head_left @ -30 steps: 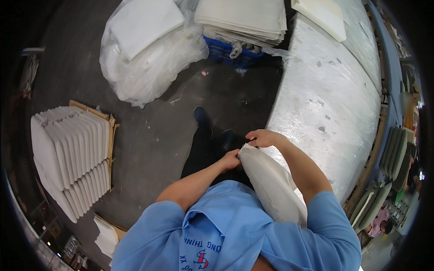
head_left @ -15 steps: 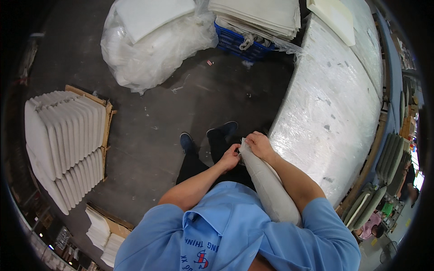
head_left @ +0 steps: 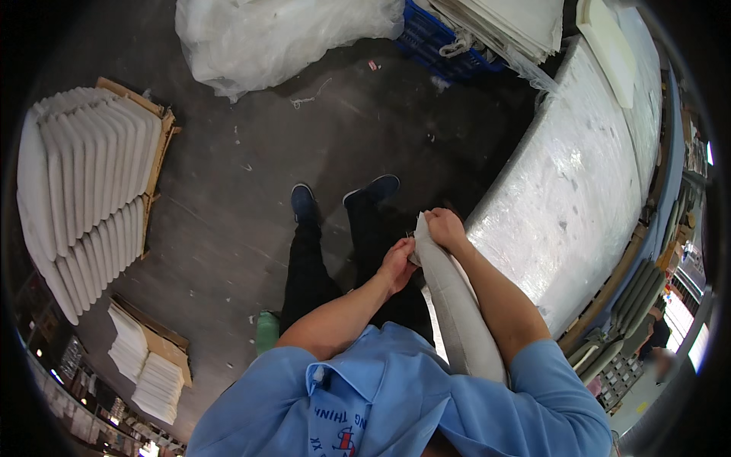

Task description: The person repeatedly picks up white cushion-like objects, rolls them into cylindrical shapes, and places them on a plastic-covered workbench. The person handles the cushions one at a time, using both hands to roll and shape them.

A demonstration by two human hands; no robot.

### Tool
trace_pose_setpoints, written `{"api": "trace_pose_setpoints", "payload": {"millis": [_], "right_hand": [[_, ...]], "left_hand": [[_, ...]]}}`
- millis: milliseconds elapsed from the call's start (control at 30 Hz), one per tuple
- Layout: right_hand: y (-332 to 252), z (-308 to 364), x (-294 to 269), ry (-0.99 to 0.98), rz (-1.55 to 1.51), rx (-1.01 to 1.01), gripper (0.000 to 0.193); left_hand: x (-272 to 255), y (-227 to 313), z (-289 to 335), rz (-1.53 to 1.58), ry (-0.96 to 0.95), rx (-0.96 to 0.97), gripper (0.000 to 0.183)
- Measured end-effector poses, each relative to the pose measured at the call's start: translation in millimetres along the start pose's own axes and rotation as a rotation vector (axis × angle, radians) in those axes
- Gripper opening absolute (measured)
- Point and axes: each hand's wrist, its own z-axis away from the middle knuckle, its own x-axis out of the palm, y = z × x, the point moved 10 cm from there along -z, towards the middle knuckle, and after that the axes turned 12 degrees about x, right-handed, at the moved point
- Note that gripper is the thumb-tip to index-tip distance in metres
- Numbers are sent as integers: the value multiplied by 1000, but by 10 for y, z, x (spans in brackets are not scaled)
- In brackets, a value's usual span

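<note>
A long, padded grey-white cushion (head_left: pixel 459 320) stands on edge between my right forearm and my body. My right hand (head_left: pixel 445 228) is closed around the upper corner of its fabric cover. On the left side of that same corner, my left hand (head_left: pixel 397 263) pinches a fold of the cover. A small dark bit shows by the left fingertips, too small to make out. The lower end of the cushion is hidden against my blue shirt.
A plastic-wrapped table (head_left: pixel 544 190) runs along my right, with a foam slab (head_left: pixel 609 49) at its far end. Ahead are a blue crate (head_left: pixel 442 46) under stacked sheets and a plastic-wrapped bundle (head_left: pixel 282 46). Stacked white cushions (head_left: pixel 91 167) stand at left. A green object (head_left: pixel 267 330) lies near my leg.
My view has shifted, so the bundle and crate sit higher in the picture. Both hands keep hold of the cushion cover's corner, the left hand now turned more upward against it.
</note>
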Motion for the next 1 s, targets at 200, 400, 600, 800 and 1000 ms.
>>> {"api": "trace_pose_setpoints", "payload": {"millis": [200, 400, 600, 800, 1000], "right_hand": [[-188, 39, -99, 2, 111, 48, 35], [-178, 40, -160, 152, 72, -3, 26], [-133, -189, -97, 200, 30, -84, 16], [-54, -401, -97, 230, 12, -96, 13], [-11, -505, -14, 222, 53, -63, 11]], "left_hand": [[-12, -187, 71, 105, -43, -72, 35], [239, -189, -134, 196, -125, 138, 36], [230, -239, -300, 176, -40, 105, 33], [-47, -487, -629, 35, 204, -14, 27], [-100, -542, -646, -60, 234, -48, 27]]}}
